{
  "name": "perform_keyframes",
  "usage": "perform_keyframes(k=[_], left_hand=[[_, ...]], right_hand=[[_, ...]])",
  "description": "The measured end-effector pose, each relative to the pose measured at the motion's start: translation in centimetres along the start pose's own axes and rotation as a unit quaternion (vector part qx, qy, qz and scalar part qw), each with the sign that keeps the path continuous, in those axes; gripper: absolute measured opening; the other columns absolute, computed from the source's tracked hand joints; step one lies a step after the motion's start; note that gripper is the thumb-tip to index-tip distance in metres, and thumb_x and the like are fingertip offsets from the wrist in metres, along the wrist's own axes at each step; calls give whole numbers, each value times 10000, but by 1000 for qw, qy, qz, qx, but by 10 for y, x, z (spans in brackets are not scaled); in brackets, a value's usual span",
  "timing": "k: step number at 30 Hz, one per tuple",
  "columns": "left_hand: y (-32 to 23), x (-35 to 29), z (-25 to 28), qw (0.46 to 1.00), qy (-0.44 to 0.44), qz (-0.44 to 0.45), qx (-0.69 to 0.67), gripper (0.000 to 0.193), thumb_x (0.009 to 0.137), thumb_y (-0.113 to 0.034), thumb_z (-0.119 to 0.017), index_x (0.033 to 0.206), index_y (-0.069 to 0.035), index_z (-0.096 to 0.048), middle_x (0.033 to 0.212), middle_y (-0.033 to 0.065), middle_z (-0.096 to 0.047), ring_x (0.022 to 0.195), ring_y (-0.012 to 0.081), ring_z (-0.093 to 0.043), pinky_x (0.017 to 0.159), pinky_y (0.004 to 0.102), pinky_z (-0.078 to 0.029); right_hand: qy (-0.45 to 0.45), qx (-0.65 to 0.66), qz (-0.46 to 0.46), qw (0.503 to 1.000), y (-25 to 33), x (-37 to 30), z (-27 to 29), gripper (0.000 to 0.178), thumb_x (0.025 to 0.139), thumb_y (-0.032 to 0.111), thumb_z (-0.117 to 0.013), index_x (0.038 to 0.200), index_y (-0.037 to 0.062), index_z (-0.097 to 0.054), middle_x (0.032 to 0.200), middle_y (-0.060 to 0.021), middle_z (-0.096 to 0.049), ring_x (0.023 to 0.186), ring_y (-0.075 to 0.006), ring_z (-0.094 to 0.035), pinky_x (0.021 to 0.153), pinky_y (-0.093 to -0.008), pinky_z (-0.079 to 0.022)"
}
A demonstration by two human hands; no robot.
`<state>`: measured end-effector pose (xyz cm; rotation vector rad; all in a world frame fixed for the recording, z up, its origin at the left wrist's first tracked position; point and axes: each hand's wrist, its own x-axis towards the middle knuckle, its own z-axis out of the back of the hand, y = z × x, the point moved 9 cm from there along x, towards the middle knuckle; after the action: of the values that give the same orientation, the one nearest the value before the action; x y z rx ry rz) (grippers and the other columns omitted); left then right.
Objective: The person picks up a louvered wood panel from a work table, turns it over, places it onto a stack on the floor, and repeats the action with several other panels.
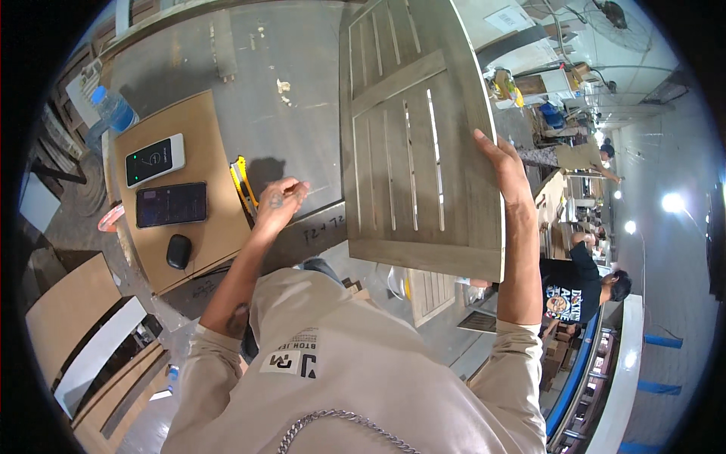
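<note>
A grey-brown wooden slatted panel [423,166] stands tilted on edge over the worktable. My right hand [505,172] grips its right edge, the thumb and fingers on either side of the frame. Several narrow gaps run between its slats. My left hand [281,200] hovers over the table, left of the panel and apart from it. Its fingers are curled together in a pinch; whatever may be in them is too small to make out. Beside that hand lies a yellow utility knife [243,185], at the edge of a cardboard sheet [204,125].
On the cardboard rest a white handheld device [156,160], a dark phone [172,204] and a black earbud case [178,251]. A water bottle [113,110] stands beyond. Small scraps [283,91] dot the grey tabletop [302,45]. Another person [578,291] works at right; more panels lie below.
</note>
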<state>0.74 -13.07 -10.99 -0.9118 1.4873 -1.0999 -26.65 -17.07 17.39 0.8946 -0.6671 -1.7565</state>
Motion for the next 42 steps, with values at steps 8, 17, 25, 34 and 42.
perform_keyframes(k=[8, 17, 25, 34, 42], left_hand=[[127, 83, -77, 984, -7, 155, -86, 297, 889, -360, -572, 920, -68, -613, 734, 16, -584, 678, 147, -538, 606, 321, -426], [99, 104, -137, 928, 36, 274, -252, 729, 910, -605, -426, 1320, -2, -436, 1222, 192, -554, 1131, 269, -529, 946, 391, -413], [67, 101, -141, 882, 111, 267, -372, 827, 887, -612, -477, 1279, 112, -395, 1080, 186, -586, 927, 268, -583, 822, 420, -469], [-74, 83, -161, 888, 163, 68, -425, 372, 907, -363, -588, 1116, -57, -572, 1059, 26, -591, 1014, 159, -529, 919, 321, -397], [-142, -4, -308, 817, 437, 17, -376, 241, 896, -51, -596, 1132, 1, -593, 1061, 54, -637, 993, 148, -589, 917, 290, -455]], right_hand=[[-5, -173, 54, 983, 11, 4, -10, 541, 907, 404, -568, 1211, -43, -555, 1095, -159, -636, 1058, -197, -546, 953, -327, -384], [-26, -122, 13, 992, -3, -5, 8, 431, 909, 337, -594, 1095, -52, -615, 911, -65, -645, 863, -139, -538, 814, -292, -423], [-23, -60, 93, 994, 11, -36, 8, 372, 868, 217, -618, 1142, -33, -598, 964, -70, -640, 922, -142, -546, 836, -286, -421], [-167, 42, 58, 983, -59, -218, 117, 391, 859, 114, -643, 1214, -26, -557, 1107, -69, -627, 1031, -153, -529, 926, -298, -401], [-484, 148, -103, 856, -243, -461, 82, 349, 796, 267, -747, 959, -28, -654, 831, -28, -641, 749, -108, -537, 658, -284, -415]])
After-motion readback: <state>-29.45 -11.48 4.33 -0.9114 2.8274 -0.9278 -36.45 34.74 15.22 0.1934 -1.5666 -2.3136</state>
